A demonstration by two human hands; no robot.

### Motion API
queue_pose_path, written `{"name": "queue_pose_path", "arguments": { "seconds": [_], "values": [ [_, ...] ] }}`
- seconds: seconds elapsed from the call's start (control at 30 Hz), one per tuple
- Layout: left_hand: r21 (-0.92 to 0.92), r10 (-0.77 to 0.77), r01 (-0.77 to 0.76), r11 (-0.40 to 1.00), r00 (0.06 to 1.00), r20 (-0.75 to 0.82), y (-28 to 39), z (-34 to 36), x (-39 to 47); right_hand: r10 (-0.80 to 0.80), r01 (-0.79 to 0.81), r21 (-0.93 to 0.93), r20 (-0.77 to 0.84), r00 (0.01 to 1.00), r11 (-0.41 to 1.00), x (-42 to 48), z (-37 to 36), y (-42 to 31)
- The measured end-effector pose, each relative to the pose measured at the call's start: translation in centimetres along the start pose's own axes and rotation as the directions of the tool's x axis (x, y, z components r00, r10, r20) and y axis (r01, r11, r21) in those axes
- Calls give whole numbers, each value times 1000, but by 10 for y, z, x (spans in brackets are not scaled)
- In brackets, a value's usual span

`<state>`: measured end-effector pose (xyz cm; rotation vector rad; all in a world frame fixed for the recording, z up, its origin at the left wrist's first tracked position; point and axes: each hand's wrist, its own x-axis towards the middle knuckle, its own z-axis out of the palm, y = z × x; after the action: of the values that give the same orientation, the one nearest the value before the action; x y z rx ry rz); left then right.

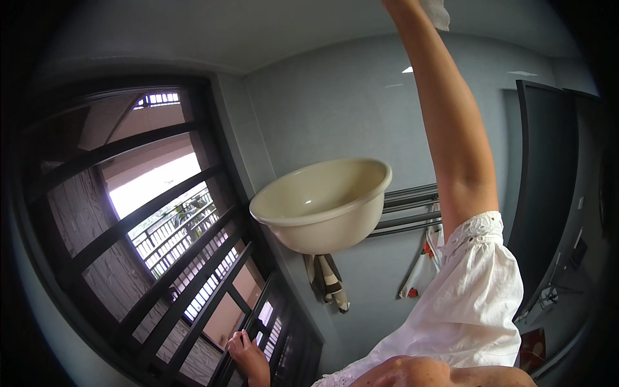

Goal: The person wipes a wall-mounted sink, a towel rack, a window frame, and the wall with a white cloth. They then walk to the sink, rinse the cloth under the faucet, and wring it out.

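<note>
My left hand (247, 355) is low on the left, its fingers curled over a dark metal bar of the window frame (213, 317). My right arm (457, 126), in a white sleeve with an eyelet cuff, reaches straight up past the picture's top edge. The right hand itself is out of view. Beside that wrist, a piece of white cloth or paper (437, 14) hangs into the picture; what holds it is hidden. Between the two arms, a cream plastic basin (329, 232) is tilted slightly against the grey wall, near a rack.
Dark rails of a wall rack (411, 220) run behind the basin. A brown-and-beige striped cloth (328, 283) and a white cloth with red patches (416, 275) hang below. A dark panel (544, 179) stands at right. Outside the barred window is a railing (159, 246).
</note>
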<state>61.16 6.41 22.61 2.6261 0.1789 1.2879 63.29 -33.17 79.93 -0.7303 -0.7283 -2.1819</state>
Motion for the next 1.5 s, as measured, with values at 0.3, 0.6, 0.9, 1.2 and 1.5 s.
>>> {"name": "queue_pose_path", "arguments": {
  "seconds": [0.3, 0.6, 0.9, 1.2, 1.5],
  "values": [
    [2, -1, 2, 1000, 1000, -16, 1, 2, 0, 13, -12, 69, -9, 1000, 998, 1, 4, 5],
    [-20, -16, 16, 1000, 1000, -18, 3, 0, 0, -24, 14, 140, 74, 997, 990, -2, -4, 0],
    [-15, -15, 15, 1000, 1000, -16, 4, -3, 0, 241, -219, 153, -142, 960, 964, 53, -55, 75],
    [-6, -11, 11, 1000, 999, -39, -4, 3, -2, 183, -176, 161, -25, 983, 971, -15, 46, -24],
    [-19, -6, 5, 1000, 999, -35, -1, 2, -1, 175, -695, 359, 802, 571, 623, -91, 56, -69]
  ]
}}
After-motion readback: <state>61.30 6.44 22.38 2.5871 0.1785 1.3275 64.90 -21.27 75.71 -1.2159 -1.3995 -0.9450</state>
